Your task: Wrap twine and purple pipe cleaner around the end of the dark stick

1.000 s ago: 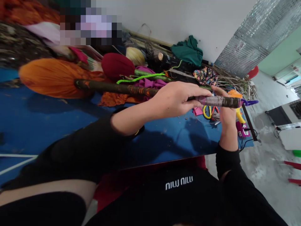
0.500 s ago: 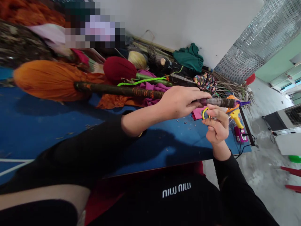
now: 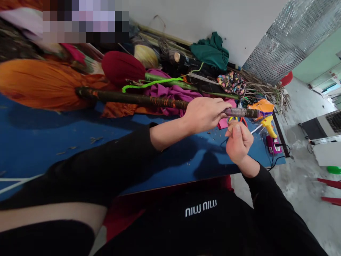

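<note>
My left hand (image 3: 203,114) is wrapped from above round a long dark wooden stick (image 3: 128,98). Grey-purple wrapping covers the stick near its right end, and orange thread winds round its middle. At the left end the stick runs into a bundle of orange cloth (image 3: 45,83). Just below the wrapped part, my right hand (image 3: 239,142) is closed with thumb and fingers pinched together. Whatever it pinches, if anything, is too small to make out. Behind the right hand lie yellow- and red-handled tools (image 3: 242,121), partly hidden, and a yellow glue gun (image 3: 269,125).
Along the back of the blue table (image 3: 170,170) lie a dark red cloth bundle (image 3: 122,67), purple cloth (image 3: 170,93), a green fuzzy wire (image 3: 151,84), teal cloth (image 3: 213,51) and dry twigs (image 3: 261,87). A pink box (image 3: 272,145) with cables sits at the right edge.
My right hand has dropped slightly away from the stick, its fingers curling into a tighter pinch. My left hand stays on the stick. The view has shifted a little.
</note>
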A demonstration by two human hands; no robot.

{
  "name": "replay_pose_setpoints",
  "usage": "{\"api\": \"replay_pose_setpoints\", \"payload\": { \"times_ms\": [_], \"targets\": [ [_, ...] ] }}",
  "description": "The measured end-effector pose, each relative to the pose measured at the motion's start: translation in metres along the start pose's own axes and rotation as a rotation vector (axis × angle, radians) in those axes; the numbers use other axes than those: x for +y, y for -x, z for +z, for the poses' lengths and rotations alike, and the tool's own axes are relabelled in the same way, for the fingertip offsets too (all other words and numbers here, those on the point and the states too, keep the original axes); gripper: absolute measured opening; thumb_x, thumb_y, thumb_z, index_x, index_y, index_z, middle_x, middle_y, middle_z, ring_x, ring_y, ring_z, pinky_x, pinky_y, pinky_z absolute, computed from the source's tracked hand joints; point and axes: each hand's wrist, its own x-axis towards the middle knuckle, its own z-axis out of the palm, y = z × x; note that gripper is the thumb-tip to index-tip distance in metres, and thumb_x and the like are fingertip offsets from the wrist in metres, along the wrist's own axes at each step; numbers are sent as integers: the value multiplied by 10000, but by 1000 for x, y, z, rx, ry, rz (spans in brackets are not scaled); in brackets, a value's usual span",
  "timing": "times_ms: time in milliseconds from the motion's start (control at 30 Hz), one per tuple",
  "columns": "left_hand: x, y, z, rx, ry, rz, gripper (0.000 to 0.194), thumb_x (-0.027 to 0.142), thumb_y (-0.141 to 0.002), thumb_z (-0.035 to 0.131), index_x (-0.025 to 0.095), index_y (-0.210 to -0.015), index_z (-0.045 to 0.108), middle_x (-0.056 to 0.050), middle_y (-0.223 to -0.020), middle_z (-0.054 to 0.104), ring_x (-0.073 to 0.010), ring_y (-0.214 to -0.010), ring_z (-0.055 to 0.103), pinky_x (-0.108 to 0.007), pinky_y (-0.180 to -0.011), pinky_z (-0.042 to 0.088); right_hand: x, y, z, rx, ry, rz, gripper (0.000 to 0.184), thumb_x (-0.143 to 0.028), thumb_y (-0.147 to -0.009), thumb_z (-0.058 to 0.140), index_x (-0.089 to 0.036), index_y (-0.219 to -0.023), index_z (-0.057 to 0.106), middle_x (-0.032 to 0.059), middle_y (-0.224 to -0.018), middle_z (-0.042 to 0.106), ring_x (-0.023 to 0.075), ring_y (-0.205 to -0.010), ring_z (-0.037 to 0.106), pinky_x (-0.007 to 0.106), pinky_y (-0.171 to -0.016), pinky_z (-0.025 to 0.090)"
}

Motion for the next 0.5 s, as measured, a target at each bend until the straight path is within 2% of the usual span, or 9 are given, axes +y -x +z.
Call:
{"api": "replay_pose_setpoints", "payload": {
  "times_ms": [100, 200, 267, 367, 433, 500],
  "targets": [
    [-3, -2, 1, 2, -7, 8, 404, 377, -1078, 536, 259, -1385, 771, -80, -1232, 849, -248, -1018, 804, -315, -679, 459, 5, -2, -6, -141, 106, -193, 354, -343, -1123, 492, -281, -824, 671, -8, -711, 644, 177, -670, 624, 408, -722, 540],
    [-6, -4, -2, -8, 1, 8, 409, 390, -1072, 539, 260, -1384, 769, -82, -1272, 844, -259, -1059, 808, -320, -708, 483, 7, -11, -16, -229, 307, -323, 292, -414, -1074, 569, -309, -873, 752, 38, -886, 735, 234, -881, 731, 483, -861, 602],
    [-5, -5, -5, -30, 13, -19, 392, 391, -1057, 558, 257, -1354, 775, -78, -1255, 851, -265, -1060, 812, -321, -714, 486, 6, -17, -24, -242, 383, -287, 234, -454, -1035, 627, -337, -929, 801, 64, -1002, 762, 276, -999, 754, 523, -894, 624],
    [-3, -6, -8, -78, 17, -78, 376, 410, -1035, 581, 239, -1306, 779, -79, -1178, 864, -286, -1031, 819, -329, -701, 479, 4, -26, -35, -312, 338, -168, 220, -465, -1023, 648, -337, -970, 819, 69, -1018, 755, 259, -971, 759, 491, -849, 663],
    [-1, -6, -10, -95, 19, -97, 365, 417, -1032, 572, 233, -1266, 784, -76, -1140, 866, -290, -1016, 819, -331, -700, 480, 4, -32, -41, -381, 251, -108, 267, -504, -1026, 643, -318, -933, 809, 67, -991, 744, 239, -937, 755, 466, -830, 680],
    [-1, -4, -10, -96, 33, -81, 357, 402, -1031, 554, 237, -1246, 786, -69, -1136, 865, -279, -1019, 814, -327, -723, 497, 6, -38, -45, -409, 168, 3, 358, -618, -997, 666, -305, -887, 799, 72, -987, 735, 239, -942, 748, 475, -851, 687]
  ]
}}
